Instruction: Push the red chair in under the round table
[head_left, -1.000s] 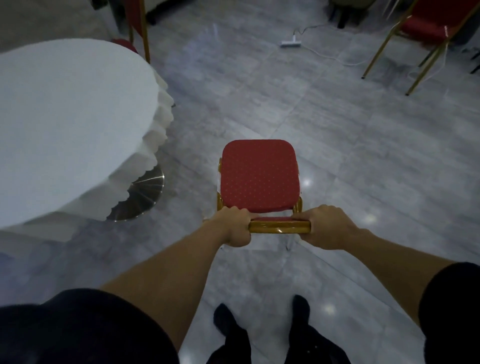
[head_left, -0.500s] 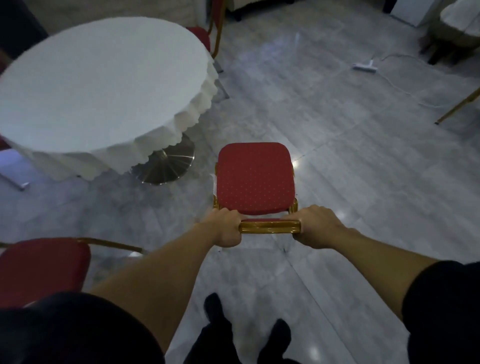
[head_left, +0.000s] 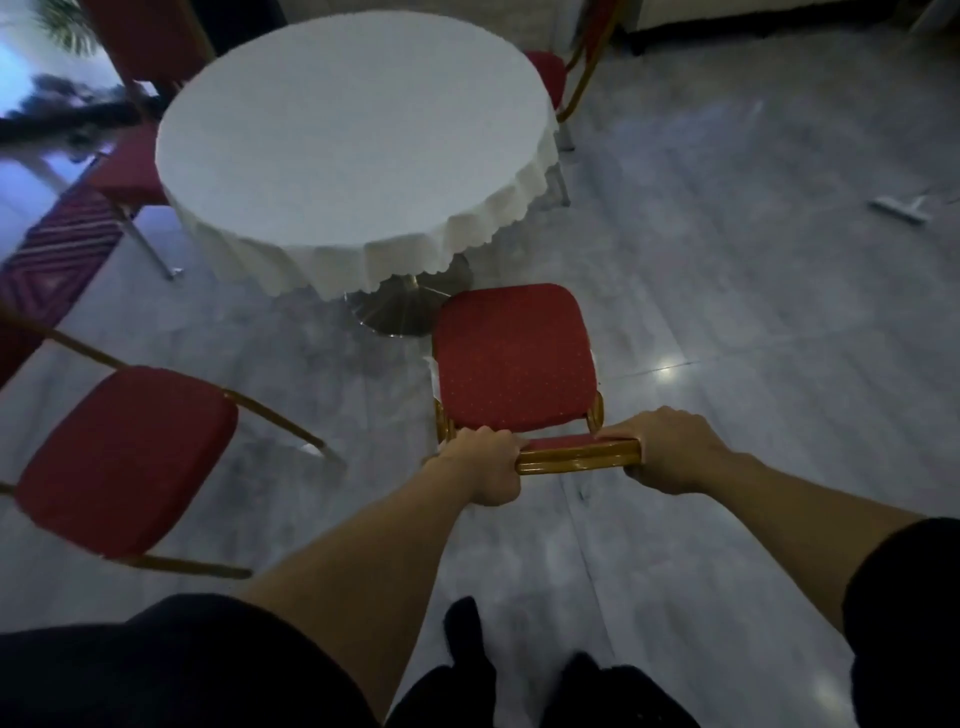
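Note:
The red chair (head_left: 511, 358) with a gold frame stands on the grey floor in front of me, its seat facing away. My left hand (head_left: 485, 462) grips the left end of its gold top rail and my right hand (head_left: 667, 449) grips the right end. The round table (head_left: 353, 140), covered by a white scalloped cloth, stands ahead and to the left. The seat's front edge is close to the table's metal base (head_left: 400, 312), just short of the hanging cloth.
Another red chair (head_left: 124, 457) stands at my left. Two more red chairs sit at the table's far left (head_left: 127, 166) and far right (head_left: 545, 73). A white power strip (head_left: 898, 208) lies on the floor at right. A patterned carpet (head_left: 57, 249) runs along the left edge.
The view has swung left and the chair has moved toward the table, which now sits ahead. Both hands keep their grip on the top rail.

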